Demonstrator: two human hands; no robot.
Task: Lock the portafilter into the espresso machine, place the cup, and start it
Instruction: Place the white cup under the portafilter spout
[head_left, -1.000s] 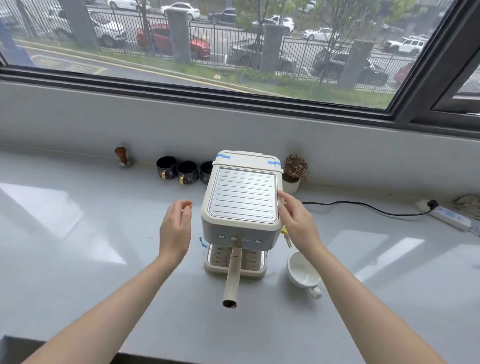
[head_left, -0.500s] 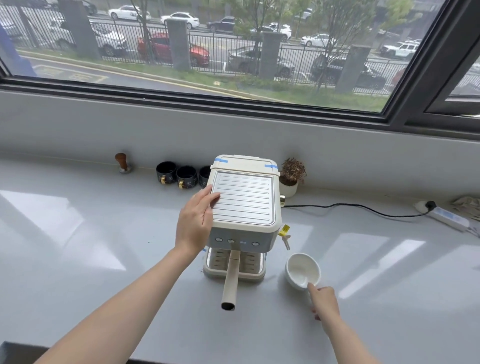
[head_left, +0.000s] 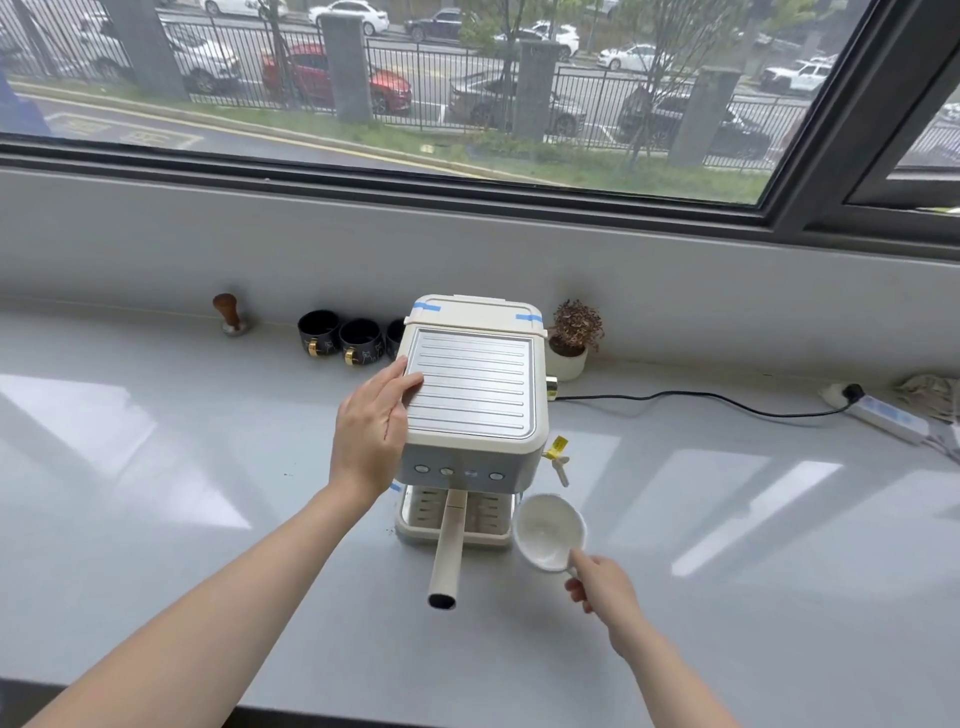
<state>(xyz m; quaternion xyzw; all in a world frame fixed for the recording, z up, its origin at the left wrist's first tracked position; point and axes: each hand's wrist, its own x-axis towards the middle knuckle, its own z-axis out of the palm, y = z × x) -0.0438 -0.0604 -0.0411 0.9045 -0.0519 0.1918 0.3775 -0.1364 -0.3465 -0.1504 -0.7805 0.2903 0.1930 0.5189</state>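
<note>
A cream espresso machine (head_left: 474, 395) with a ribbed metal top stands on the grey counter. The portafilter handle (head_left: 448, 548) sticks out straight toward me from under the machine's front, above the drip tray (head_left: 488, 519). My left hand (head_left: 371, 431) lies flat against the machine's left side, fingers on the top edge. My right hand (head_left: 602, 584) pinches the handle of a white cup (head_left: 548, 530), which is tilted and lifted beside the drip tray's right corner. A row of buttons (head_left: 457, 472) shows on the front panel.
Three black cups (head_left: 343, 338) and a wooden-handled tamper (head_left: 230, 313) stand at the back left. A small potted plant (head_left: 571, 343) sits behind the machine's right side. A black cable (head_left: 701, 399) runs to a power strip (head_left: 883, 415) at the right.
My right hand left the machine's right side, dropped to the white cup, gripped its handle and lifted it. My left hand moved onto the machine's left side and stays there.
</note>
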